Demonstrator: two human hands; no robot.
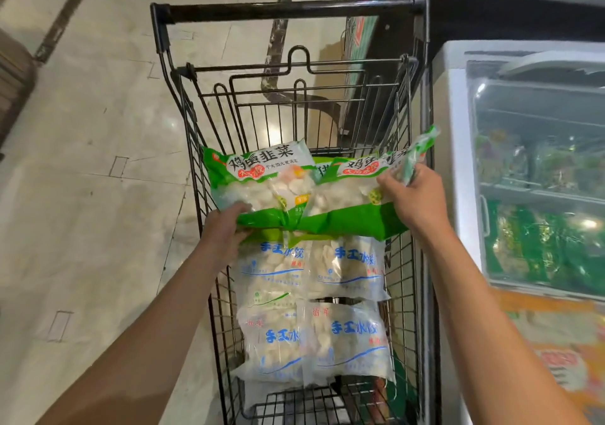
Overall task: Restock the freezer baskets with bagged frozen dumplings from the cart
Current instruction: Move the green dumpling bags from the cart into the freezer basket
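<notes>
We hold two green dumpling bags (pixel 304 189) above the cart (pixel 412 261), its wire rim close on both sides. Our left hand (pixel 226 228) fingers curl under one bag's edge; our right hand (pixel 415 198) fingers pinch the other's corner, the freezer (pixel 458 149) just beside the cart.

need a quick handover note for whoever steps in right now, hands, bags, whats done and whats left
Left hand grips the left green dumpling bag at its near edge.
Right hand grips the right green dumpling bag at its right side.
Both bags are over the cart, above four white dumpling bags lying in it.
Freezer stands to the right, green packs already inside.
Left: carry these two over, then the white bags.
</notes>
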